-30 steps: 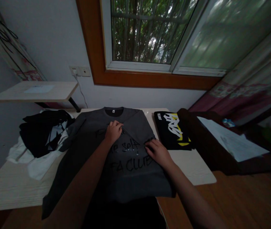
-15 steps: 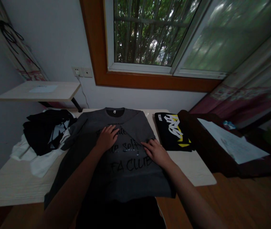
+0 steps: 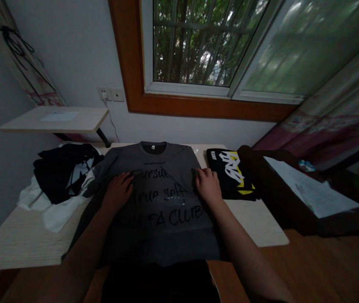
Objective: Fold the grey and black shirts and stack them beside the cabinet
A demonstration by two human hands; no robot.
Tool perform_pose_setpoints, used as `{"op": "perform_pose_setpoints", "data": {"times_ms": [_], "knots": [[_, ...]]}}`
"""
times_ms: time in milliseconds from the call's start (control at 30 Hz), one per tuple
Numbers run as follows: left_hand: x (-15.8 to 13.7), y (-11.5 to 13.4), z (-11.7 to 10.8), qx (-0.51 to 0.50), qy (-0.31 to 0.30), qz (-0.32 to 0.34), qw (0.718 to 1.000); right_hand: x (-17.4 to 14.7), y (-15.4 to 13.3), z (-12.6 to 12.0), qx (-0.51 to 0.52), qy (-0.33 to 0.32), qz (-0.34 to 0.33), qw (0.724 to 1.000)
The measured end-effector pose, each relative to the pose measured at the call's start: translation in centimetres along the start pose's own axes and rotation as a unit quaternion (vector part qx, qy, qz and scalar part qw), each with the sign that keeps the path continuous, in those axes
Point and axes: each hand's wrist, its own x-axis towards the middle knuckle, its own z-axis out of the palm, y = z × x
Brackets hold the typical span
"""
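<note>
A dark grey T-shirt [image 3: 163, 206] lies spread front up across the table, its collar toward the wall and black lettering on its chest. My left hand [image 3: 118, 191] rests palm down on the shirt to the left of the lettering, its fingers stretched out. On the other side of the print, my right hand [image 3: 209, 185] touches the shirt near its right edge, fingers slightly bent and holding nothing that I can see. Faint creases run diagonally over the upper right of the chest. The shirt's right sleeve area is partly hidden by my right hand and forearm.
A folded black shirt [image 3: 230, 172] with white and yellow print lies at the right of the table [image 3: 261, 227]. Black and white clothes [image 3: 53, 176] are heaped at the left, below a small raised shelf [image 3: 87, 115]. Papers [image 3: 312, 189] lie on a dark surface farther right.
Both hands have slid apart over the T-shirt, the left one leftward and the right one slightly outward and up. More of the lettering shows between them.
</note>
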Motion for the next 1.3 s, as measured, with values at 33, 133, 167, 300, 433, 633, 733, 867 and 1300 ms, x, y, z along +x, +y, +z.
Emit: {"op": "perform_pose_setpoints", "data": {"times_ms": [33, 133, 167, 300, 433, 633, 733, 867, 1300], "knots": [[-0.2, 0.0, -0.1, 0.003, 0.002, 0.000, 1.000, 0.6, -0.3, 0.3, -0.010, 0.003, 0.027, 1.000], [-0.3, 0.4, -0.5, 0.012, 0.004, -0.001, 1.000, 2.0, -0.9, 1.2, -0.033, -0.014, 0.084, 0.996], [-0.3, 0.5, -0.7, 0.013, 0.004, 0.000, 1.000, 2.2, -1.1, 1.5, -0.040, -0.021, 0.097, 0.994], [-0.3, 0.6, -0.9, 0.004, 0.002, 0.001, 1.000, 2.1, -1.1, 1.8, -0.060, -0.064, 0.117, 0.989], [-0.5, 0.5, -0.7, -0.004, 0.000, 0.002, 1.000, 1.3, -0.7, 1.2, -0.094, -0.092, 0.097, 0.986], [-1.5, 1.7, -0.8, -0.006, -0.024, 0.023, 0.999, 0.5, -0.4, -0.1, -0.134, -0.111, 0.085, 0.981], [-2.3, 2.9, -1.1, -0.007, -0.032, 0.033, 0.999, 0.1, -0.4, -0.6, -0.145, -0.111, 0.085, 0.979], [-3.3, 4.3, -1.4, -0.018, -0.053, 0.053, 0.997, -0.1, -0.3, -0.9, -0.149, -0.114, 0.091, 0.978], [-4.0, 5.3, -1.6, -0.016, -0.065, 0.074, 0.995, 0.9, -2.6, -1.4, -0.092, -0.021, -0.047, 0.994]]}}
